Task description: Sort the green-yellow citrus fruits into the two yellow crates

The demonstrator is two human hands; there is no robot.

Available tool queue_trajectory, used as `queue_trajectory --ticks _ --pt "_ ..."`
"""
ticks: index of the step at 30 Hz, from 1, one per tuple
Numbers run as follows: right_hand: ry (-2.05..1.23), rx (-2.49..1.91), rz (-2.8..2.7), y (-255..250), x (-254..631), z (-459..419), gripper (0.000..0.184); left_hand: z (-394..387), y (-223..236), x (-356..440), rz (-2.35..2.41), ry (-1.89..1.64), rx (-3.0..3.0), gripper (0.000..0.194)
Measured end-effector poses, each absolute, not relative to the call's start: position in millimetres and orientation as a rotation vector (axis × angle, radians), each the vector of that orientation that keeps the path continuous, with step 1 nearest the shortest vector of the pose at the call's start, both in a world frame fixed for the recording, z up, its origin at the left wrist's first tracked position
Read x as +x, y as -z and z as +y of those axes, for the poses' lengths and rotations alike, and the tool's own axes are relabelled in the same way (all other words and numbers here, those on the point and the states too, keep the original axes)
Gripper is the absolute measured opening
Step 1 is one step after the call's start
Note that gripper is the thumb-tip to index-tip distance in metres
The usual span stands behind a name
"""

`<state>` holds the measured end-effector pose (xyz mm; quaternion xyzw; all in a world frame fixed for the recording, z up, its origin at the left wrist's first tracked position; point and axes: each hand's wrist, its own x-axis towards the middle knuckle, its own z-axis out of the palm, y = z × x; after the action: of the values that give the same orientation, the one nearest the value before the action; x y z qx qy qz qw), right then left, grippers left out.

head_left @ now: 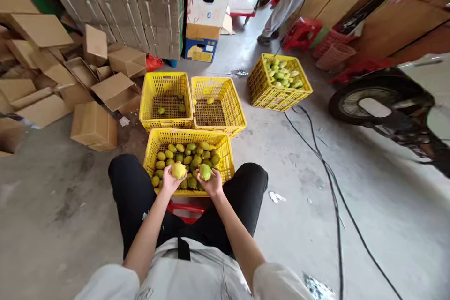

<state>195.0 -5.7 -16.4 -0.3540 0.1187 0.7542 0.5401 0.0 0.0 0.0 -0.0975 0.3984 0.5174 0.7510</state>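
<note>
My left hand (172, 180) holds a yellow lemon (178, 170) in its upturned fingers. In my right hand (213, 183) rests a greener lemon (205, 172), level with the first. Both hands are over a yellow plastic crate (225, 143) between my knees, which holds many green and yellow lemons (188, 159). Just beyond it, side by side, stand a left yellow crate (146, 98) with a few green lemons (161, 110) and a right yellow crate (237, 108) with a couple of yellow ones (210, 101).
Another yellow crate (277, 98), full of greenish fruit, stands farther right. Cardboard boxes (94, 124) lie heaped on the left. Black cables (326, 168) cross the floor near a motorcycle wheel (362, 103). A person's leg (277, 14) shows at the back. I sit on a red stool (188, 208).
</note>
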Motion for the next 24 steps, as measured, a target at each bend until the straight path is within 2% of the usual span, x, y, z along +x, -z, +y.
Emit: queue_trajectory --ticks 7,14,19,24 --pt "-1.813 -0.831 0.237 18.9 187.8 -5.1 0.022 2.0 -1.4 -1.2 0.905 -1.126 -0.228 0.035" --pt "-1.904 -0.831 0.267 15.8 186.1 -5.4 0.007 3.1 -2.1 -3.1 1.031 -1.123 -0.238 0.009" --pt "-1.914 -0.870 0.237 16.9 185.7 -5.0 0.010 1.7 -4.1 -3.4 1.016 -1.067 -0.134 0.014" --pt "-1.854 -0.965 0.200 16.1 181.9 -6.3 0.009 2.6 -5.3 -6.0 0.969 -1.115 -0.213 0.034"
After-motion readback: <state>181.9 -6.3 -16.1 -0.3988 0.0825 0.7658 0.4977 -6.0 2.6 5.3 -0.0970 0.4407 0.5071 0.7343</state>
